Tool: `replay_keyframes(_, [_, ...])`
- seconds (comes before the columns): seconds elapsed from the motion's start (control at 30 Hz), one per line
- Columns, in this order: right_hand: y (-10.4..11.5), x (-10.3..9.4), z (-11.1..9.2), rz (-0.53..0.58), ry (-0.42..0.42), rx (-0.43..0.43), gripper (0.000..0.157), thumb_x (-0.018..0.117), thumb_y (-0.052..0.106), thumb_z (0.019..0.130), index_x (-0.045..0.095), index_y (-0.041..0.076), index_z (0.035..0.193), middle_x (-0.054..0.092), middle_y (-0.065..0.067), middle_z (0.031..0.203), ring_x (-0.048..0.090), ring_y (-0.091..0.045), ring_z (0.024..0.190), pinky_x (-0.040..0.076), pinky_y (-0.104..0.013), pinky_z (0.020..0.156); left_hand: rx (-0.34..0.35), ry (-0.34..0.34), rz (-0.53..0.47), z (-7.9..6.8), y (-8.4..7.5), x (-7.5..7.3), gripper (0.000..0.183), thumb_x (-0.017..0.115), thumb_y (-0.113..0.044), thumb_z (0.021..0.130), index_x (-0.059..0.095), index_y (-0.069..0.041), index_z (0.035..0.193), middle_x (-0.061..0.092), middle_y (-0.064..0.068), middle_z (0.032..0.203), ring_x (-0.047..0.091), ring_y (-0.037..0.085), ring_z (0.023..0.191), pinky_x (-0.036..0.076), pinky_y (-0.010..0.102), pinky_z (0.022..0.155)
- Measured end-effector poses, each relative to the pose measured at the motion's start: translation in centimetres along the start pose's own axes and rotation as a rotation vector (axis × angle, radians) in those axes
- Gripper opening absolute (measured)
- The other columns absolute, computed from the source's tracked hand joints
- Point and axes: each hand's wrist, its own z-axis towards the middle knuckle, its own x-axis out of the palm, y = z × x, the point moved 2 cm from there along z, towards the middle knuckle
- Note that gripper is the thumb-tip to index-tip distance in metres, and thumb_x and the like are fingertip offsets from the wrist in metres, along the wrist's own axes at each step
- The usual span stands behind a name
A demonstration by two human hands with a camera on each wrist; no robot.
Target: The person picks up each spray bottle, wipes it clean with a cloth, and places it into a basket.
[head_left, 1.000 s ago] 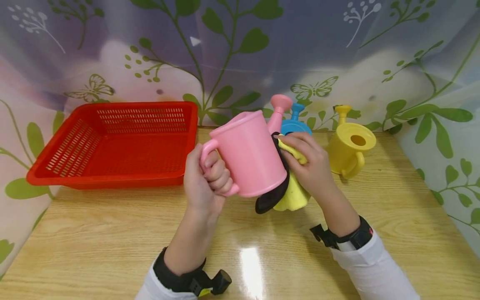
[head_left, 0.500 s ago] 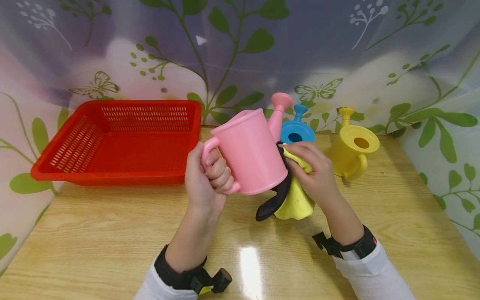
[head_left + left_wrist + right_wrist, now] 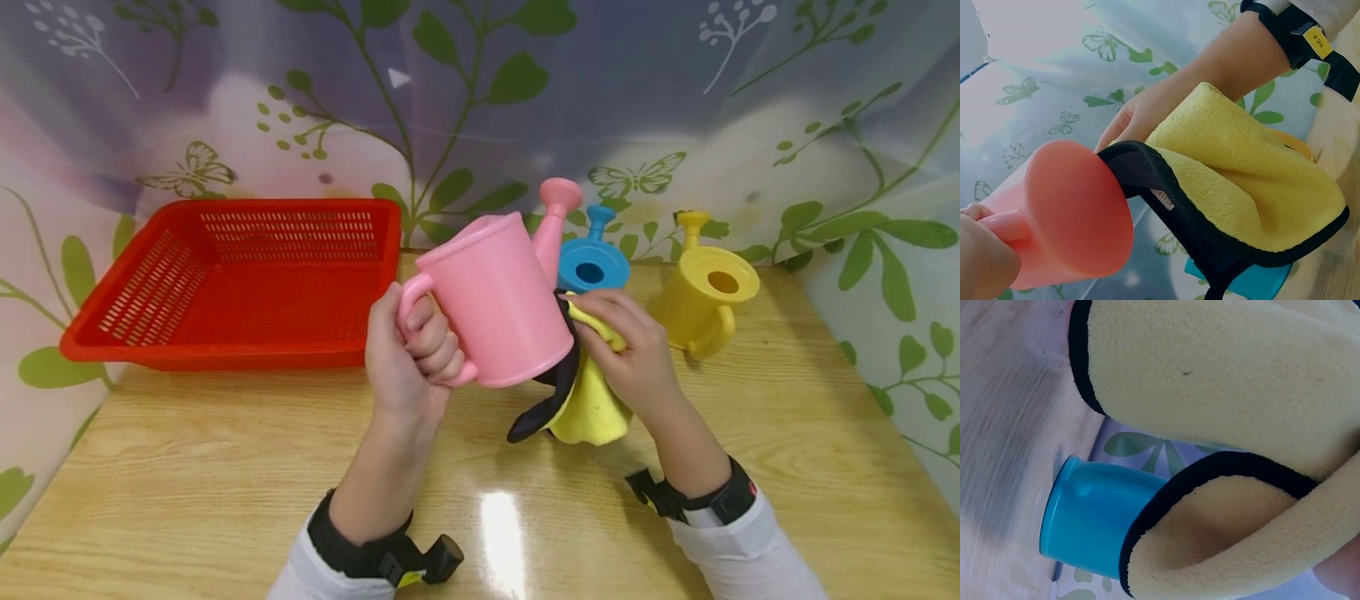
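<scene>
A pink watering can [image 3: 498,304] is held up tilted above the table, its spout and rose pointing to the back right. My left hand [image 3: 412,358] grips its handle, fingers curled round it. In my right hand [image 3: 633,350] a yellow cloth with black edging [image 3: 596,408] is pinched against the can's right side, below the spout. The left wrist view shows the can's round base [image 3: 1082,209] with the cloth [image 3: 1241,181] draping beside it. Folds of cloth [image 3: 1210,369] fill much of the right wrist view and leave only a bit of the right hand showing.
A red slotted basket [image 3: 247,358] stands on the wooden table [image 3: 225,467] at the left. Behind the cloth is a blue watering can [image 3: 600,262], partly hidden. A yellow watering can [image 3: 701,300] stands at the right, near the patterned curtain [image 3: 637,100].
The right hand and cloth have slid slightly down and to the right along the pink can, while more of the blue can shows. The left hand keeps its grip on the handle.
</scene>
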Motion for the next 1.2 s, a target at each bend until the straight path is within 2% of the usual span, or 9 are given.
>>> replay_keyframes(0.1, [0.1,-0.1,-0.1,0.002,0.002,-0.002,0.027,0.061,0.02,0.095,0.068,-0.004,0.105,0.066,-0.021,0.102,0.062,-0.027,0.098,0.044,-0.015,0.097,0.011,-0.006,0.009,0.0,0.0,0.0,0.044,0.018,-0.029,0.1,0.031,-0.022,0.058,0.018,-0.007,0.046,0.009,0.008,0.039,-0.001,0.026,0.041])
replay_keyframes(0.23, [0.2,-0.2,-0.3,-0.002,0.001,0.002,0.019,0.066,0.004,0.089,0.069,-0.002,0.106,0.067,-0.019,0.103,0.062,-0.029,0.097,0.044,-0.015,0.097,0.033,-0.008,0.022,0.1,0.0,-0.1,0.044,0.017,-0.028,0.1,0.029,-0.021,0.058,0.018,-0.007,0.046,0.009,0.008,0.039,0.0,0.027,0.04])
replay_keyframes(0.33, [0.3,-0.3,-0.4,-0.012,0.016,-0.002,0.019,0.067,0.003,0.088,0.069,-0.002,0.106,0.067,-0.019,0.102,0.062,-0.029,0.095,0.043,-0.014,0.097,0.054,-0.009,0.031,0.1,-0.1,-0.2,0.044,0.017,-0.028,0.1,0.029,-0.021,0.059,0.019,-0.007,0.046,0.01,0.008,0.039,0.0,0.027,0.04])
replay_keyframes(0.47, [0.4,-1.0,-0.5,0.004,0.061,0.013,0.022,0.065,0.015,0.092,0.069,0.0,0.108,0.066,-0.017,0.101,0.062,-0.02,0.098,0.044,-0.014,0.095,0.066,-0.012,0.042,0.2,-0.3,-0.4,0.043,0.019,-0.029,0.1,0.029,-0.02,0.059,0.021,-0.007,0.045,0.011,0.008,0.038,0.002,0.027,0.039])
replay_keyframes(0.57, [0.4,-2.0,-0.5,0.033,0.079,0.057,0.021,0.067,0.008,0.089,0.07,0.001,0.109,0.068,-0.014,0.103,0.06,-0.008,0.104,0.045,-0.016,0.094,0.058,-0.012,0.042,0.1,-0.4,-0.5,0.043,0.021,-0.03,0.1,0.031,-0.021,0.059,0.021,-0.007,0.046,0.01,0.009,0.038,0.002,0.027,0.04])
replay_keyframes(0.7, [0.3,-3.1,-0.4,0.059,0.035,0.104,0.024,0.07,-0.002,0.083,0.07,0.0,0.107,0.07,-0.005,0.104,0.059,-0.001,0.106,0.046,-0.016,0.092,0.05,-0.024,0.075,0.1,-0.5,-0.5,0.044,0.021,-0.029,0.101,0.032,-0.021,0.059,0.02,-0.007,0.046,0.009,0.01,0.04,0.002,0.027,0.042])
replay_keyframes(0.83, [0.2,-4.0,-0.1,0.07,-0.036,0.119,0.021,0.072,0.005,0.084,0.072,0.0,0.104,0.07,0.005,0.105,0.061,-0.001,0.104,0.047,-0.016,0.09,0.04,-0.044,0.154,0.2,-0.6,-0.3,0.044,0.022,-0.028,0.102,0.03,-0.02,0.06,0.021,-0.007,0.046,0.009,0.011,0.041,0.004,0.026,0.042])
replay_keyframes(1.07, [0.2,-5.1,0.0,0.022,-0.105,0.153,0.02,0.075,0.001,0.079,0.073,0.001,0.099,0.071,0.003,0.101,0.061,0.0,0.1,0.047,-0.015,0.088,0.031,-0.083,0.256,0.1,-0.3,-0.1,0.044,0.025,-0.029,0.104,0.029,-0.017,0.062,0.024,-0.007,0.046,0.013,0.011,0.04,0.008,0.024,0.04])
replay_keyframes(1.2, [0.2,-5.5,0.0,0.003,-0.126,0.149,0.02,0.076,0.008,0.081,0.073,-0.001,0.098,0.07,0.012,0.102,0.061,0.001,0.1,0.047,-0.014,0.088,0.03,-0.089,0.314,-0.1,-0.1,-0.1,0.042,0.028,-0.029,0.103,0.03,-0.015,0.063,0.026,-0.006,0.046,0.016,0.01,0.039,0.011,0.023,0.039])
